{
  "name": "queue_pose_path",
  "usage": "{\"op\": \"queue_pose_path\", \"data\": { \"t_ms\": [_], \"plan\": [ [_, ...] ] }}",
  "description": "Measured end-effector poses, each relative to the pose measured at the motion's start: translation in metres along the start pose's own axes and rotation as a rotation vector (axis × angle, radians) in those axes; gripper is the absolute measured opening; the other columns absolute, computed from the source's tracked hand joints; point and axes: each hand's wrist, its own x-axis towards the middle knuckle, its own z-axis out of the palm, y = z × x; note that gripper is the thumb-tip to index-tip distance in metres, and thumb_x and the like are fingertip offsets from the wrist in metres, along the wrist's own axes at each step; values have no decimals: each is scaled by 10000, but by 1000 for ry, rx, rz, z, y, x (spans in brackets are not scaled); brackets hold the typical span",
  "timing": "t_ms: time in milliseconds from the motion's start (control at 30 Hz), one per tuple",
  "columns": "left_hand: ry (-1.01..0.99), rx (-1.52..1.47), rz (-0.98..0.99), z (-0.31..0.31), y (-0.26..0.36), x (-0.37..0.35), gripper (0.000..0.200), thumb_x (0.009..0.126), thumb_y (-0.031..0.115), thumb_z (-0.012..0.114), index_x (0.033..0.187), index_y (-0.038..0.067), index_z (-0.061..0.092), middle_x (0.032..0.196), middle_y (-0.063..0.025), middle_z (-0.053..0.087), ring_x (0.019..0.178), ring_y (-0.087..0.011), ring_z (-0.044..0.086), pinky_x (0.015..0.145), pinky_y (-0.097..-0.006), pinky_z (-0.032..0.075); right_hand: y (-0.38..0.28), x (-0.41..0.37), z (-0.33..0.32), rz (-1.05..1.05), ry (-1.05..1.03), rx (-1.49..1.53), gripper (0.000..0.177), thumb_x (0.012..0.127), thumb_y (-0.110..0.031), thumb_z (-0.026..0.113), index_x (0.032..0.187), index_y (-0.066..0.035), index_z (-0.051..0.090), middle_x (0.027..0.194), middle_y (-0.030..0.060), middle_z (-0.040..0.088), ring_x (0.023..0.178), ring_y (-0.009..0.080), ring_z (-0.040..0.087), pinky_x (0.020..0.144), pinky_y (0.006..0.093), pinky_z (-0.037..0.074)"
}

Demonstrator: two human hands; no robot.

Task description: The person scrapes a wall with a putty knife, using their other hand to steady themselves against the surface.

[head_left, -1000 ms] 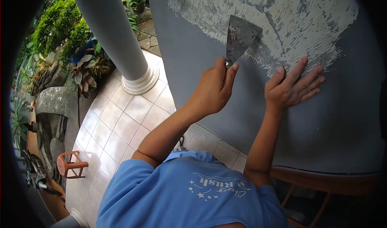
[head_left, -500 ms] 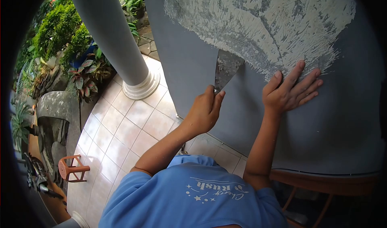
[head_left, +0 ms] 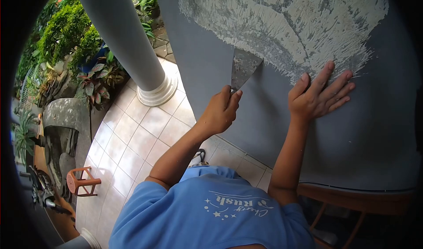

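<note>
My left hand (head_left: 219, 112) is closed round the handle of a putty knife (head_left: 244, 68), which is mostly hidden in the grip. The broad, stained metal blade points up, its edge at the lower border of a scraped patch (head_left: 282, 20) on the grey wall (head_left: 282, 139). In that patch the grey paint is gone, leaving a rough whitish surface with streaks. To the right, my right hand (head_left: 319, 95) lies open against the wall, fingers spread, the fingertips near the patch's lower right border.
A grey round column (head_left: 119, 33) with a white base stands to the left on the tiled floor (head_left: 145, 134). Further left are a small orange-brown stool (head_left: 83, 181), plants (head_left: 66, 29) and rocks. Wooden furniture (head_left: 352, 200) sits below the wall at lower right.
My left hand and the putty knife have shifted slightly up and to the left along the patch border. My right hand stays flat on the wall in nearly the same place.
</note>
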Motion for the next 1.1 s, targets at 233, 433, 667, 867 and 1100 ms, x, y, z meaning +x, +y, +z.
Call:
{"op": "queue_pose_path", "data": {
  "t_ms": [233,433,667,867,1100],
  "plan": [
    [100,163,185,2,-14,-1,330,1019,305,421,836,31,416,603,-13,466,494,-73,451,452,-257,388,-3,1,2,17,35,-2,534,999,-418,279,1395,-114,469,1498,237,294,1437,392,157,1165,482,4],
    [35,-128,186,16,-17,-6,334,1025,323,402,834,49,390,588,-3,450,465,-70,429,425,-244,370,-3,1,3,8,16,1,550,986,-434,298,1385,-102,480,1502,237,280,1441,392,139,1163,483,-9],
    [17,-303,199,30,-23,2,344,1027,341,399,840,52,399,587,4,443,462,-69,431,423,-248,372,1,-1,2,-11,9,18,549,989,-433,297,1400,-106,458,1501,244,280,1446,386,120,1163,481,-10],
    [190,107,389,-11,27,29,338,1028,327,395,859,35,415,581,-5,453,473,-81,449,446,-250,391,1,1,1,-31,9,1,543,994,-426,295,1396,-101,461,1491,253,294,1439,395,146,1165,477,-5],
    [94,-389,160,11,3,10,320,1026,328,405,816,91,365,610,41,344,463,-46,351,392,-224,296,0,0,1,-26,16,-16,542,997,-420,282,1391,-97,467,1484,259,304,1433,404,163,1165,479,5]
  ]
}}
